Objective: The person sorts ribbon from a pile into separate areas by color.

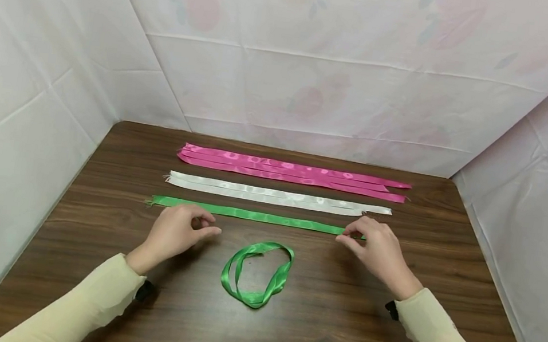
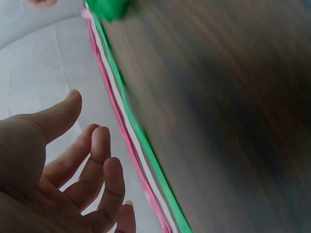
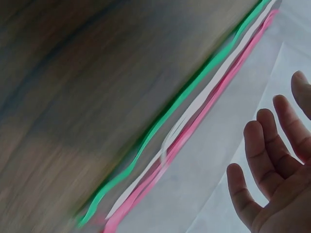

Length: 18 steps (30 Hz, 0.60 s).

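A straight green ribbon [image 1: 257, 215] lies across the table, nearest of the laid-out strips. My left hand [image 1: 176, 231] hovers by its left part, fingers loosely bent and thumb apart; nothing shows between them in the left wrist view. Over the ribbon's right end is my right hand [image 1: 373, 246], which overlaps it in the head view. The right wrist view has those fingers [image 3: 257, 150] spread and holding nothing. Between the hands, a loosely coiled green ribbon [image 1: 282, 276] rests on the table in a ring.
Behind the green strip lie white ribbons [image 1: 276, 196] side by side, and beyond them several pink ribbons [image 1: 274, 169]. The dark wooden table [image 1: 317, 315] is enclosed by pale cloth walls [image 1: 314, 101] at the back and both sides.
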### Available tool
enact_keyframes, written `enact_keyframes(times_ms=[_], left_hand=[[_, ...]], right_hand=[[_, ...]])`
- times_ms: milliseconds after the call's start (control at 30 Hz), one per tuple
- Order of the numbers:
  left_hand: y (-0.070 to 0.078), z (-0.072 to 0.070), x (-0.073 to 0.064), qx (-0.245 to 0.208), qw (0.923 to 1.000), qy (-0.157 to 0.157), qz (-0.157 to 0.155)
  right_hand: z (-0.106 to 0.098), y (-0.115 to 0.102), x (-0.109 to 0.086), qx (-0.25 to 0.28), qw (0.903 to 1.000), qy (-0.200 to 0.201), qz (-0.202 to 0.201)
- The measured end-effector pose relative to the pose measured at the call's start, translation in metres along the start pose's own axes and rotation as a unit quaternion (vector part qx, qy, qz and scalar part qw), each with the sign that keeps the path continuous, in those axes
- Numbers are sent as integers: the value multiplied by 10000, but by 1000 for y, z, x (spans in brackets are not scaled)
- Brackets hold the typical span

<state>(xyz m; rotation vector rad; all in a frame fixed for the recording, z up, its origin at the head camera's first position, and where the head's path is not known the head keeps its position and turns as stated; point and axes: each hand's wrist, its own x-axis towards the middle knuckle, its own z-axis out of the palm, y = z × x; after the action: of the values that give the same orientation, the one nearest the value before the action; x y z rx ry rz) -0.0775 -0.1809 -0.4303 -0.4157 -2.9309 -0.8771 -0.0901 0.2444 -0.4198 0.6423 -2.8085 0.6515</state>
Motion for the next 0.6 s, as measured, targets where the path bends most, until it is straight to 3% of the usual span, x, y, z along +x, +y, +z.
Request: enact_keyframes(times_ms=[200,367,600], left_hand=[[15,11,-5,-107,9992,-365,83],[22,19,-9,-247,9974,-678,-35],[29,25,-14,-413,9954,-868,-36]], right_hand=[[17,-26,4,118,9991,-292,-268],[32,-44,6,72,9973,-588,-434],[46,-61,10,133,9947,-920,-447]])
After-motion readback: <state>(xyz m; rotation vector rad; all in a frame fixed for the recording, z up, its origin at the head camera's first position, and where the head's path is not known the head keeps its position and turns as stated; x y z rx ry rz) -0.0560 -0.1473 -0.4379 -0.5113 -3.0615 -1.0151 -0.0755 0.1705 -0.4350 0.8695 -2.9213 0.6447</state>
